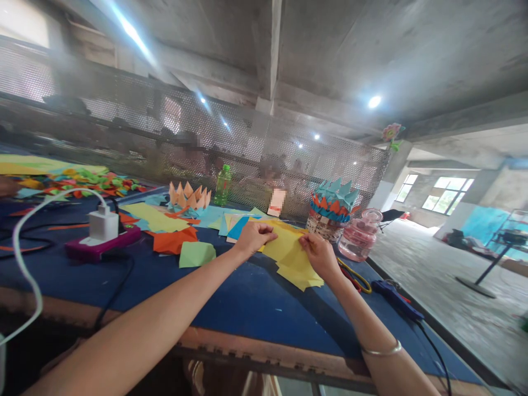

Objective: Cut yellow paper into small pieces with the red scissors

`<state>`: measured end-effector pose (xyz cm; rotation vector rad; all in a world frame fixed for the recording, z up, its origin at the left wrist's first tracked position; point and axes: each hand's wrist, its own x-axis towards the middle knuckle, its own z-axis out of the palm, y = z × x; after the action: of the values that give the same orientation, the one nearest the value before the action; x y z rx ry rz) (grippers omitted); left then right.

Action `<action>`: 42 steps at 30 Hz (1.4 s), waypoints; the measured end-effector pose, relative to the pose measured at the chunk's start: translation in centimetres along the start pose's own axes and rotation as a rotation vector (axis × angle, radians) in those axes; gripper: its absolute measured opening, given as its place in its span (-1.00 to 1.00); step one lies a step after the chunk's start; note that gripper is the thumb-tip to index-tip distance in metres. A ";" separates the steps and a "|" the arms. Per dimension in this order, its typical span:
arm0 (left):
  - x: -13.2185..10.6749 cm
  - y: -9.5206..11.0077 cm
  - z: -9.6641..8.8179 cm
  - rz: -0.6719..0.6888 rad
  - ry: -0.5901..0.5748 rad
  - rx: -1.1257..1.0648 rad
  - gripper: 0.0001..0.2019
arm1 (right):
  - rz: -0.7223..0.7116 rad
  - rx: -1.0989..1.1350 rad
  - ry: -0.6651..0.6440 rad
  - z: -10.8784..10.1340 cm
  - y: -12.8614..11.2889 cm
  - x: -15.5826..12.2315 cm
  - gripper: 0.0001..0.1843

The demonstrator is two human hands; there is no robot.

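Note:
A sheet of yellow paper [284, 242] is stretched between my two hands above the blue tabletop. My left hand [253, 239] pinches its left edge, thumb against fingers. At the right edge, my right hand [320, 254] has its fingers closed on the same sheet. More yellow sheets [303, 276] lie loosely fanned below it, partly covered. Left of my left hand are a light green sheet [197, 254] and orange paper [173, 241]. Blue paper [240, 228] lies just behind that hand.
A purple power strip [99, 247] with a white charger [103, 224] sits left. Behind are a folded peach paper crown [190, 198] and a green bottle [223, 186]. To the right are a pink jar [357, 242], yellow-handled scissors [357, 276] and a blue corded tool [396, 300].

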<state>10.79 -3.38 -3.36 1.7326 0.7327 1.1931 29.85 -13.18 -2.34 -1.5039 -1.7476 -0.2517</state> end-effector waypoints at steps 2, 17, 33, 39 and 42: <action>0.0 0.0 0.0 0.001 -0.006 0.001 -0.91 | 0.003 0.002 -0.008 -0.1 -0.1 0.0 -0.74; -0.2 0.5 0.1 -0.109 -0.016 -0.049 -0.90 | 0.019 -0.023 0.012 -0.2 -0.1 0.0 -0.68; -0.3 0.7 0.4 -0.145 -0.008 -0.123 -0.91 | 0.046 -0.029 0.015 -0.2 0.1 0.0 -0.67; -1.1 2.3 0.2 -0.291 -0.091 -0.284 -0.69 | 0.053 -0.028 0.011 -0.2 0.1 0.0 -0.69; -1.5 2.9 0.1 -0.377 -0.214 -0.379 -0.60 | 0.039 -0.019 0.016 -0.3 -0.1 0.0 -0.68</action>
<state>10.32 -5.90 -1.35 1.3105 0.6222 0.8111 29.87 -13.40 -2.13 -1.5434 -1.7061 -0.2603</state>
